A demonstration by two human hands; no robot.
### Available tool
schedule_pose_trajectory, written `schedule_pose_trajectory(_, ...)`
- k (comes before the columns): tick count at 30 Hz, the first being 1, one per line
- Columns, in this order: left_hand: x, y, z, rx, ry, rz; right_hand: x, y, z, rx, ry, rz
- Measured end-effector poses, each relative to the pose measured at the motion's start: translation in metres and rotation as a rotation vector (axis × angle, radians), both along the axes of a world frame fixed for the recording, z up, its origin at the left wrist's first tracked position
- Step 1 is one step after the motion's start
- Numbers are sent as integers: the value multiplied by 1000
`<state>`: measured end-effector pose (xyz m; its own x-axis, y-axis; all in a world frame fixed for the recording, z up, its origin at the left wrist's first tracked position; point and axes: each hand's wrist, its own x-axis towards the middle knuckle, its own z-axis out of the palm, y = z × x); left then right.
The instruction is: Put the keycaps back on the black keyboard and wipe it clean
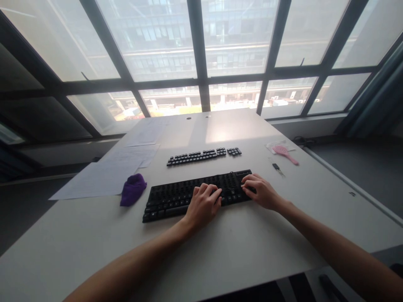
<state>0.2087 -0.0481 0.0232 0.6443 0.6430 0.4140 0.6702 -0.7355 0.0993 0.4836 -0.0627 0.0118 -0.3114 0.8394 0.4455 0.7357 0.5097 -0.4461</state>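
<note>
A black keyboard (176,197) lies across the middle of the white table (239,243). My left hand (203,205) rests on its middle keys with the fingers curled down. My right hand (260,191) sits on the keyboard's right end, fingers bent and pinched at the keys; whether they hold a keycap is not visible. Behind the keyboard, several loose black keycaps (204,156) are laid out in rows.
A crumpled purple cloth (132,189) lies left of the keyboard. Sheets of paper (103,178) cover the table's left side. A pink brush (285,153) and a small dark tool (277,167) lie at the right. Large windows stand beyond the table's far edge.
</note>
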Motion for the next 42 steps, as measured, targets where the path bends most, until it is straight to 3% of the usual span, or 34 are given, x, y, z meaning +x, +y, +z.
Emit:
schedule_pose_trajectory(5,8,17,15,-35,-63,8,8,12,5,28,189,-54)
schedule_pose_trajectory(11,65,99,38,-43,-96,40,30,89,9,132,42,-263)
schedule_pose_trajectory(16,117,162,30,-115,8,159,33,150,5,62,-225,-337)
schedule_pose_trajectory(21,141,186,15,-129,55,167,28,174,2,36,-418,-326)
schedule_pose_trajectory(27,149,192,4,-143,67,137,27,179,2,60,-503,-282)
schedule_pose_trajectory(34,138,178,8,-221,8,96,28,168,2,79,-463,-169)
schedule_pose_trajectory(38,124,156,11,-281,-69,93,32,144,4,101,-251,-206)
schedule_pose_trajectory(42,109,113,12,-419,-229,0,41,92,4,121,136,-254)
